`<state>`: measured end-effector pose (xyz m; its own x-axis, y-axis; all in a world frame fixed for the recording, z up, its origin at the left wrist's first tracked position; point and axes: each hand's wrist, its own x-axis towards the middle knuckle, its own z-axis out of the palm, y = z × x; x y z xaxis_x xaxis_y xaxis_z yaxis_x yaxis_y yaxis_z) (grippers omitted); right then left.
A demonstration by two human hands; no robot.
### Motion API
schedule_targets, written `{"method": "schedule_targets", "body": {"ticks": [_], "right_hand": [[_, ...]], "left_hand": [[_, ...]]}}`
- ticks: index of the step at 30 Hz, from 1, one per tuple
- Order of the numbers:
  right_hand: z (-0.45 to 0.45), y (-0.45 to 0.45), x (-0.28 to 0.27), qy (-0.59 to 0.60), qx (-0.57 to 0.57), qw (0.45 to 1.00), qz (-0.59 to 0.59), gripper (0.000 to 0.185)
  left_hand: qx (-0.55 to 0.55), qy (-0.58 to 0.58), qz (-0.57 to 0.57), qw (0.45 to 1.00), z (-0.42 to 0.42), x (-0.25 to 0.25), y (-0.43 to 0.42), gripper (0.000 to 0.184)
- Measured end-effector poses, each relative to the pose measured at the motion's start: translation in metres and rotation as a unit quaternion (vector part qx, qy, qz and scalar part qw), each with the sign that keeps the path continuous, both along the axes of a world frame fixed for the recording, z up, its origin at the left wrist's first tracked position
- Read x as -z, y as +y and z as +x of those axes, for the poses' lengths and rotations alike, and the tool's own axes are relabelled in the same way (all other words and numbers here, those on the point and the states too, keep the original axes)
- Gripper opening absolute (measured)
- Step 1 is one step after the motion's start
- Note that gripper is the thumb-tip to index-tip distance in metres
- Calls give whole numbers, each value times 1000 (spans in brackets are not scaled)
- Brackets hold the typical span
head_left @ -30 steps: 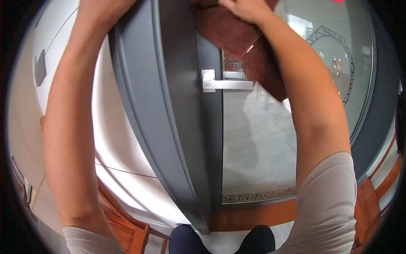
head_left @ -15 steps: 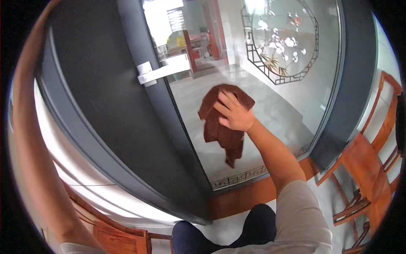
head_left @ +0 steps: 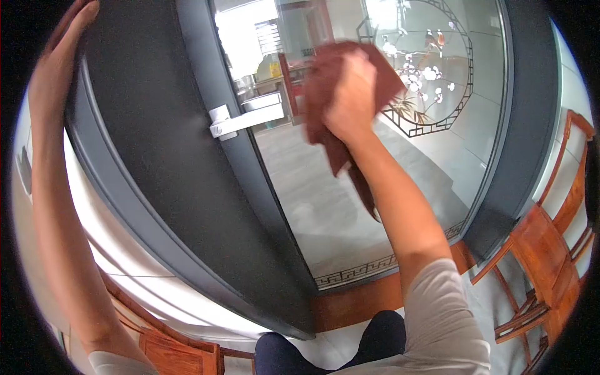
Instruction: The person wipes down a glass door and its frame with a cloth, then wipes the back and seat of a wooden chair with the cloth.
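Note:
My right hand point(head_left: 353, 103) presses a brown cloth point(head_left: 319, 94) against the glass panel point(head_left: 300, 187) of a dark door. Its fingers are bent into the cloth and smeared by motion, and a loose tail of fabric hangs below the wrist. To the left of the cloth is the silver door handle point(head_left: 253, 120). My left hand point(head_left: 75, 31) is raised at the upper left edge of the view, beside the dark door frame. A dark reddish strip shows along it; its fingers are mostly cut off, so their grip is unclear.
An octagonal lattice decoration point(head_left: 431, 128) with white blossoms and birds shows at the upper right of the glass. A wooden chair point(head_left: 540, 250) stands at the right, and more wooden furniture point(head_left: 178, 350) at the lower left. A brown threshold point(head_left: 356, 306) runs under the glass.
My right hand has moved up the glass with the cloth, from below the handle's level to beside the lattice. My left hand has come further into view at the upper left.

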<state>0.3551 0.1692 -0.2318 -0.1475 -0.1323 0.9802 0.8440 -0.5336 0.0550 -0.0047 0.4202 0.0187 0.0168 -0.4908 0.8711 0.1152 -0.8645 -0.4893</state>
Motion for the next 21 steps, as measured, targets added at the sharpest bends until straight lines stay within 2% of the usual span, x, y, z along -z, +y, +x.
{"method": "schedule_targets", "body": {"ticks": [1, 2, 4, 5, 7, 8, 9, 11, 12, 13, 14, 15, 16, 17, 18, 19, 20, 21], "right_hand": [[1, 13, -25, -60, 66, 995, -48, 61], [-11, 20, -54, -66, 71, 992, -85, 63], [-7, 23, -97, -127, 44, 989, -69, 63], [-10, 10, -109, -61, 24, 994, -84, 63], [4, -17, -119, 14, 8, 999, -35, 65], [17, -34, -114, -2, 54, 998, 28, 62], [33, -58, -104, -17, 101, 990, 93, 59], [73, -124, -66, 31, 148, 981, 124, 56], [77, -157, -38, 71, 173, 971, 150, 49], [99, -186, -2, 109, 178, 964, 165, 50], [137, -208, 48, 86, 240, 940, 226, 47], [157, -227, 100, 108, 256, 925, 260, 47], [173, -240, 157, 216, 303, 893, 253, 47], [146, -221, 172, 297, 138, 885, 332, 46], [120, -203, 188, 354, -11, 832, 426, 46], [120, -172, 210, 329, -62, 801, 496, 54], [103, -148, 204, 272, -251, 755, 542, 61], [85, -125, 196, 199, -414, 663, 592, 68]], "left_hand": [[5, 1, 3, 1000, -3, -4, 15, 55], [-4, -3, -38, 999, -3, -9, 35, 55], [-5, -1, -78, 997, 6, -5, 30, 55], [21, 12, -93, 995, 4, 4, 11, 52], [70, 38, -123, 989, -5, 23, -36, 45], [94, 51, -138, 985, -8, 30, -55, 42], [118, 65, -149, 980, -6, 32, -66, 39], [148, 72, -153, 974, -4, 25, -55, 41], [124, 50, -138, 981, -4, 26, -57, 41], [100, 28, -124, 987, -4, 28, -59, 41], [101, 28, -128, 986, -4, 31, -62, 41], [87, 20, -121, 989, -3, 34, -66, 41], [72, 15, -109, 991, -3, 33, -69, 41], [71, 14, -108, 992, -3, 29, -66, 41], [75, 13, -114, 990, -3, 24, -56, 41], [81, 12, -121, 989, -3, 22, -51, 41], [94, 24, -136, 986, -3, 24, -55, 41], [96, 17, -134, 986, -3, 23, -46, 41]]}}
